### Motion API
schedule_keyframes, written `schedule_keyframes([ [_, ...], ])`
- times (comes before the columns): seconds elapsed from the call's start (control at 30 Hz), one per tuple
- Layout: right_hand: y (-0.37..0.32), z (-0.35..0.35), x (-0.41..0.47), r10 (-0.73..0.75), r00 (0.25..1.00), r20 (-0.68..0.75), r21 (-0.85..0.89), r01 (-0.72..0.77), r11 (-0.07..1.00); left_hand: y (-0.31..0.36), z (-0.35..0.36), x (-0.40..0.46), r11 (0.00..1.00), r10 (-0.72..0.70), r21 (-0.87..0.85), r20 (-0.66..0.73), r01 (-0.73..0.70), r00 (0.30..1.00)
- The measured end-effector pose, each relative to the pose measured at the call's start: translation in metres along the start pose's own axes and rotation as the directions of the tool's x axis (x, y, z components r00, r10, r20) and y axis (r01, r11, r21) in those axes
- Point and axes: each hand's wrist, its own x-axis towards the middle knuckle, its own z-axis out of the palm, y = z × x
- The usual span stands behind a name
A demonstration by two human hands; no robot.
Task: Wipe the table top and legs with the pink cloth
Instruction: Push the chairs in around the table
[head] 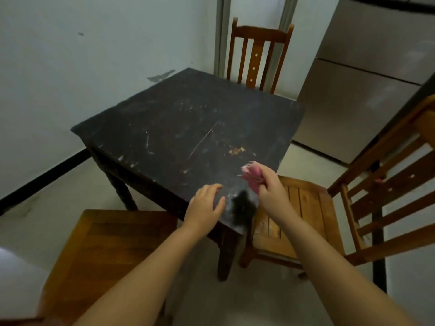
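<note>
At the table corner, right hand fingers clamp the pink cloth; left hand seemingly rests flat, fingers apart.

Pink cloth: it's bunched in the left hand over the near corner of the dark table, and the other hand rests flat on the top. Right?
Not quite. The head view shows the pink cloth bunched in the right hand, not the left. It is over the near corner of the dark table, and the left hand is the one resting flat on the top.
</note>
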Motion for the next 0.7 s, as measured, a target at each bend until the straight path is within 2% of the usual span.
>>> schedule_keyframes([
  [0.13, 0.025, 0.039, 0.041, -0.069, 0.992, 0.104, -0.268, 0.095, 0.959, -0.036, 0.012, 0.021, 0.97, -0.075, 0.226, -0.053, 0.085, 0.996],
  [0.2, 0.048, 0.051, 0.042, -0.1, 0.956, 0.275, -0.474, 0.226, 0.851, -0.05, 0.023, 0.014, 0.931, -0.039, 0.361, -0.039, 0.05, 0.998],
  [0.27, 0.063, 0.055, 0.035, -0.09, 0.916, 0.392, -0.64, 0.342, 0.688, -0.057, 0.029, 0.008, 0.906, -0.022, 0.422, -0.031, 0.033, 0.999],
  [0.37, 0.059, 0.052, 0.032, -0.099, 0.911, 0.4, -0.673, 0.366, 0.643, -0.055, 0.029, 0.009, 0.892, -0.045, 0.449, -0.023, 0.05, 0.999],
  [0.5, 0.034, 0.037, 0.036, 0.039, 0.864, 0.502, -0.692, 0.374, 0.618, -0.041, 0.014, 0.01, 0.899, -0.09, 0.437, 0.086, 0.043, 0.992],
  [0.57, 0.016, 0.026, 0.033, 0.046, 0.859, 0.509, -0.694, 0.378, 0.613, -0.028, -0.001, 0.006, 0.922, -0.147, 0.378, 0.133, 0.087, 0.98],
  [0.7, -0.03, 0.002, 0.014, 0.0, 0.857, 0.515, -0.692, 0.416, 0.591, 0.014, -0.043, -0.016, 0.931, -0.227, 0.312, 0.083, 0.191, 0.97],
])
